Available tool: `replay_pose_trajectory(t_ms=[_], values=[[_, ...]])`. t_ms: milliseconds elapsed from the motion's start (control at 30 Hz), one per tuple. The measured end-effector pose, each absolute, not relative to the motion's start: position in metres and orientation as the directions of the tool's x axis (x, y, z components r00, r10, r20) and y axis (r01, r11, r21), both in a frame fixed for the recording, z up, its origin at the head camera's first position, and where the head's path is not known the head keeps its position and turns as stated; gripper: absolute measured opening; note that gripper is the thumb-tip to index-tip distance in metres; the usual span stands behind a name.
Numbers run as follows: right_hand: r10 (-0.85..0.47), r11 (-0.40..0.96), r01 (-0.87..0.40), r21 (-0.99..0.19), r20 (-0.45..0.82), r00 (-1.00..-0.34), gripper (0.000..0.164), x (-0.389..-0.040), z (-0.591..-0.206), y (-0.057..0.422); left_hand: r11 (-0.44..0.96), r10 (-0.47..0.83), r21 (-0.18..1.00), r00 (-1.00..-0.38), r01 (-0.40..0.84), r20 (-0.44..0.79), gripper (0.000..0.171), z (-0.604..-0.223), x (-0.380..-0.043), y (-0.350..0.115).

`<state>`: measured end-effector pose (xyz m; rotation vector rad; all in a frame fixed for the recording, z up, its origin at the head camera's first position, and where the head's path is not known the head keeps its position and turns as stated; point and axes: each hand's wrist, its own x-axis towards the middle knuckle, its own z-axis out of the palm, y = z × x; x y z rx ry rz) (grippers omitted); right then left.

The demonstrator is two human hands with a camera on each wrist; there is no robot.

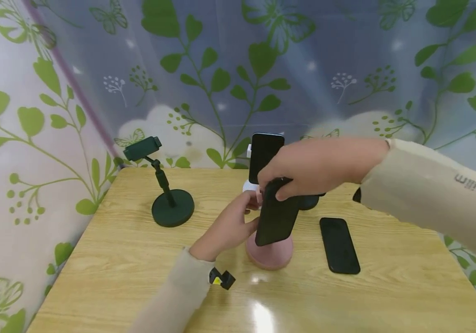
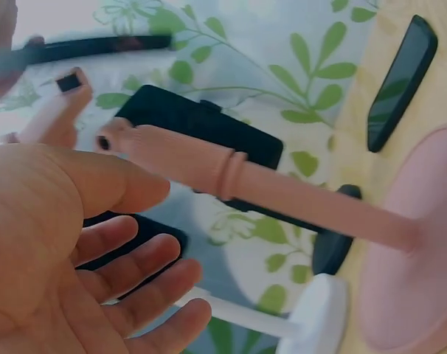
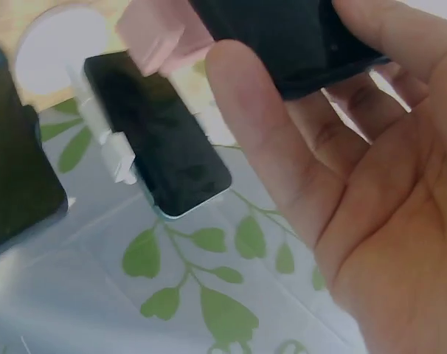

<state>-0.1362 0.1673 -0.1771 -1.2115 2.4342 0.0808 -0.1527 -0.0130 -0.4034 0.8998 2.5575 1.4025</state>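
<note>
Leaf-printed cloth (image 1: 221,69) backs the wooden surface (image 1: 109,277). I have the dark phone (image 1: 277,222) pinched in my right hand's (image 1: 314,164) grip, tilted beside the head of the pink stand (image 1: 269,256); my left hand's (image 1: 227,229) grip is apart, fingers loosely bent beside that stand. I'd square the phone to the pink holder, steady the stem and keep fingertips clear. Behind the pink stand, a white stand (image 2: 312,317) bearing another phone (image 1: 263,152) leaves little room; left of it is a dark stand (image 1: 165,185), right of it a loose phone (image 1: 339,245).

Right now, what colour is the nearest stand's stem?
The stem is pink, clearest in the left wrist view.
</note>
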Motion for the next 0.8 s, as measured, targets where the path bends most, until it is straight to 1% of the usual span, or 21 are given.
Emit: replay_pose_trajectory(t_ms=[133, 233, 333, 400, 500, 600, 700, 800], values=[[-0.796, 0.6, -0.767, -0.227, -0.266, -0.544, 0.027, -0.122, -0.187, 0.194, 0.362, 0.563, 0.817, -0.803, 0.449, 0.192, 0.043, -0.416, -0.152, -0.004], [-0.806, 0.592, -0.758, -0.275, -0.177, -0.565, 0.025, -0.112, -0.201, 0.217, 0.342, 0.581, 0.836, -0.796, 0.428, 0.169, 0.034, -0.422, -0.151, 0.004], [-0.805, 0.587, -0.761, -0.276, -0.094, -0.586, 0.022, -0.101, -0.217, 0.237, 0.363, 0.569, 0.842, -0.81, 0.399, 0.139, 0.026, -0.426, -0.149, 0.009], [-0.785, 0.605, -0.739, -0.297, -0.064, -0.617, 0.022, -0.096, -0.229, 0.25, 0.386, 0.554, 0.833, -0.822, 0.396, 0.134, 0.026, -0.428, -0.147, 0.01], [-0.723, 0.652, -0.649, -0.392, -0.063, -0.688, 0.021, -0.091, -0.249, 0.272, 0.4, 0.55, 0.819, -0.822, 0.411, 0.144, 0.031, -0.433, -0.146, 0.012], [-0.634, 0.684, -0.502, -0.53, -0.092, -0.768, 0.02, -0.088, -0.271, 0.298, 0.382, 0.566, 0.817, -0.808, 0.432, 0.163, 0.034, -0.439, -0.144, 0.015], [-0.524, 0.727, -0.384, -0.569, -0.098, -0.846, 0.019, -0.087, -0.295, 0.327, 0.365, 0.572, 0.814, -0.799, 0.452, 0.188, 0.033, -0.443, -0.143, 0.016], [-0.441, 0.751, -0.281, -0.597, -0.138, -0.887, 0.017, -0.088, -0.32, 0.356, 0.369, 0.567, 0.805, -0.799, 0.464, 0.201, 0.033, -0.446, -0.142, 0.016]])
